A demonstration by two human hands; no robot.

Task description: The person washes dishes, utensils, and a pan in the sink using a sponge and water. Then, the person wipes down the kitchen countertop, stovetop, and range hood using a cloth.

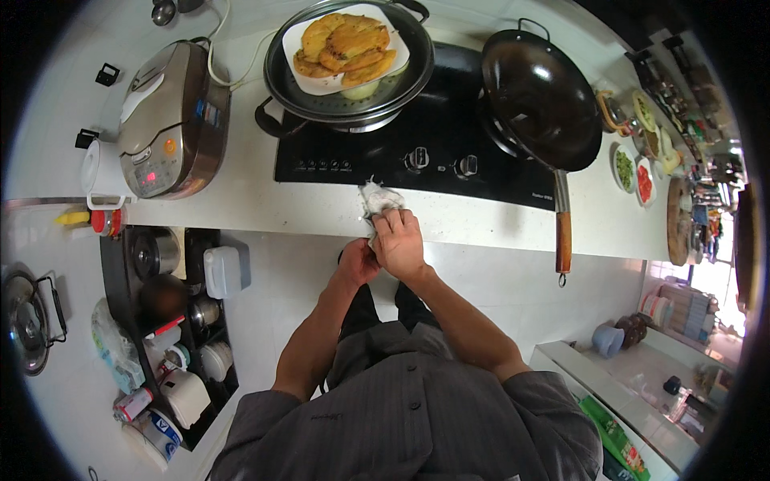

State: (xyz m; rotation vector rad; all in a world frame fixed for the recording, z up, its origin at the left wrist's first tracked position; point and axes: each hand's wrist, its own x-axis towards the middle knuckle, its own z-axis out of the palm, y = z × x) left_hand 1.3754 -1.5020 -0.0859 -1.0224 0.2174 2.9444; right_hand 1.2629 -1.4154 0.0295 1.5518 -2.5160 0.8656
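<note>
My right hand (398, 242) grips a crumpled white cloth (380, 199) at the front edge of the white countertop (252, 207), just below the black gas cooktop (373, 157). Close beside it, slightly lower and to the left, my left hand (359, 262) is at the counter's edge by the cloth's lower end; its fingers are partly hidden, so its hold is unclear. Small dark crumbs dot the counter around the cloth. Two control knobs (417, 159) stand on the cooktop above my hands.
A plate of fried flatbreads (355, 45) sits in a steamer pot (415, 78) at the back left of the cooktop. To the right is a wok (535, 96), its wooden handle (563, 240) overhanging the counter edge. A rice cooker (174, 120) stands left, small food dishes (624, 168) right.
</note>
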